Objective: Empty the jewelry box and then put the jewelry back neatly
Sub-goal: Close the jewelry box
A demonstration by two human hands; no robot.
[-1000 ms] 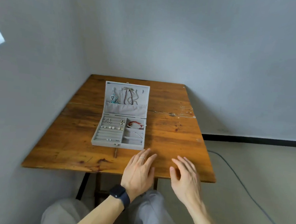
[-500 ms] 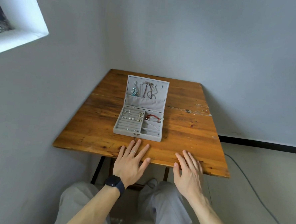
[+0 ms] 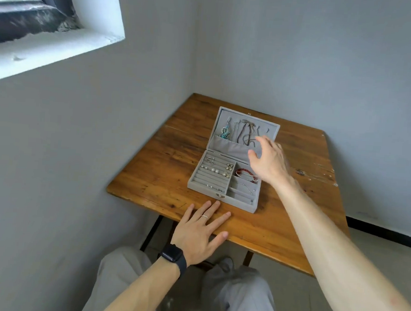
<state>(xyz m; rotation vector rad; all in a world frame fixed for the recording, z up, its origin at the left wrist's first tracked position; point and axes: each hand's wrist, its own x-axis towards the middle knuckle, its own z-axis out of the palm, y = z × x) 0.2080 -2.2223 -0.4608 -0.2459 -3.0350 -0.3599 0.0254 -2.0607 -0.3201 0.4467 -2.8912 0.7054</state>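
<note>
Hovering above one box (image 3: 207, 179), right hand (image 3: 269, 162)

grey jewelry box (image 3: 199, 181), red bracelet (image 3: 245, 171), turq. pendant (image 3: 225, 133), brown wood table (image 3: 160, 167)

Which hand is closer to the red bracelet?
Right. The right hand hovers beside the red bracelet; the left hand rests on the table edge, short of the jewelry box.

Matt grey velvety jewelry box (image 3: 199, 182) on a glossy, scuffed wooden table (image 3: 166, 157).
</note>
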